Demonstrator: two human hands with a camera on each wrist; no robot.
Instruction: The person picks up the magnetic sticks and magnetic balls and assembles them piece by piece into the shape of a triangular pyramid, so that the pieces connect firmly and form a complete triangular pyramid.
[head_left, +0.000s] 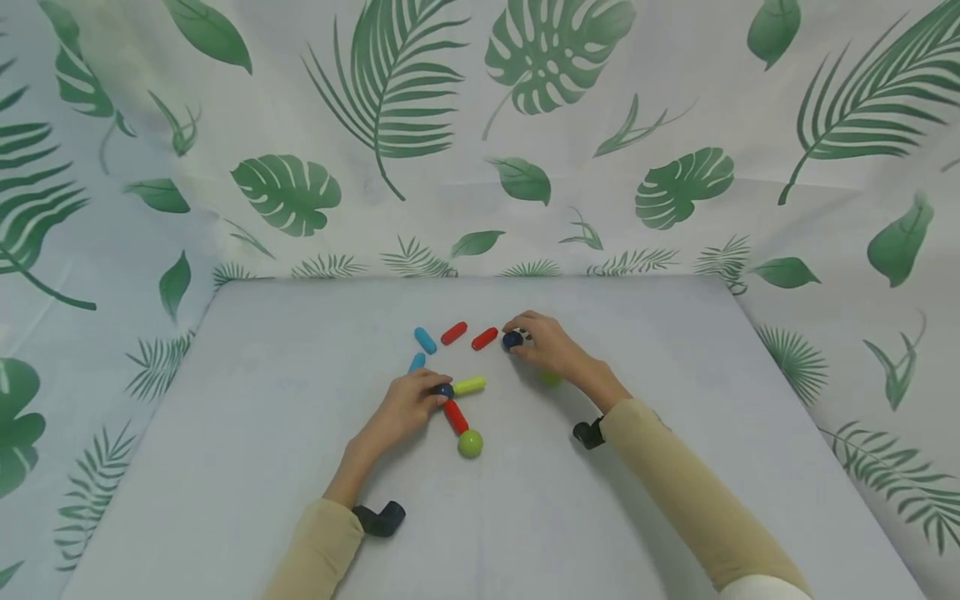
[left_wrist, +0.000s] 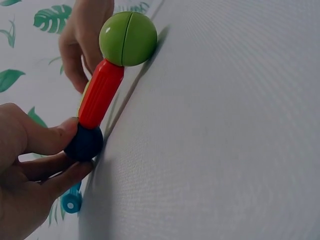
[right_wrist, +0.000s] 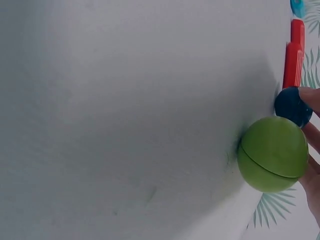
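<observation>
My left hand (head_left: 405, 407) pinches a dark blue ball (left_wrist: 84, 144) between thumb and fingers. From that ball a red rod (head_left: 455, 417) runs to a green ball (head_left: 470, 443), and a yellow-green rod (head_left: 470, 385) points off to the right. Farther back on the table, my right hand (head_left: 551, 346) grips another dark blue ball (right_wrist: 291, 106) with thumb and fingertips. A second green ball (right_wrist: 274, 155) lies close beside it in the right wrist view; in the head view the right hand and wrist mostly cover it.
Two loose red rods (head_left: 453, 333) lie left of the right hand. Near them are two light blue rods (head_left: 425, 340), one partly behind the left hand. The white table (head_left: 225, 467) meets a leaf-patterned cloth (head_left: 450, 217) at its back and sides. Each wrist carries a black device (head_left: 382, 518).
</observation>
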